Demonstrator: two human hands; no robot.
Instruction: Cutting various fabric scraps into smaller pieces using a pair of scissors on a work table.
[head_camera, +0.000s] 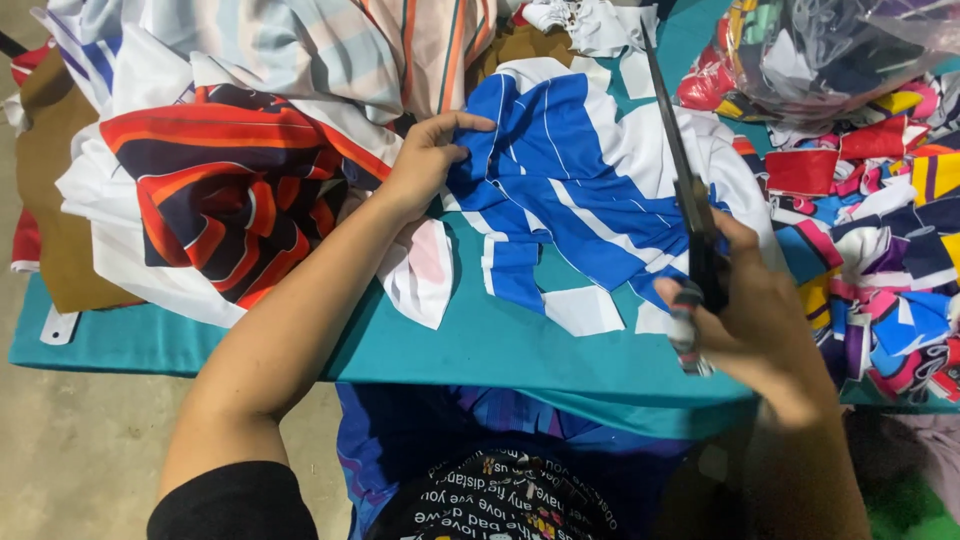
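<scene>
Scissors (690, 190) over blue-white fabric (570, 170)

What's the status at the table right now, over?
Left hand pinching blue-and-white fabric. Right hand gripping black scissors, blades over it. Red-striped cloth alongside.

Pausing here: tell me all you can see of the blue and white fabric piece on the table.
The blue and white fabric piece looks like thin, smooth printed cloth, royal blue with white stripes and panels. It lies crumpled and partly spread on the teal table cover, its lower edge in ragged flaps. The left hand pinches its left edge with the fingers; the right hand holds long dark scissors over its right side.
</scene>
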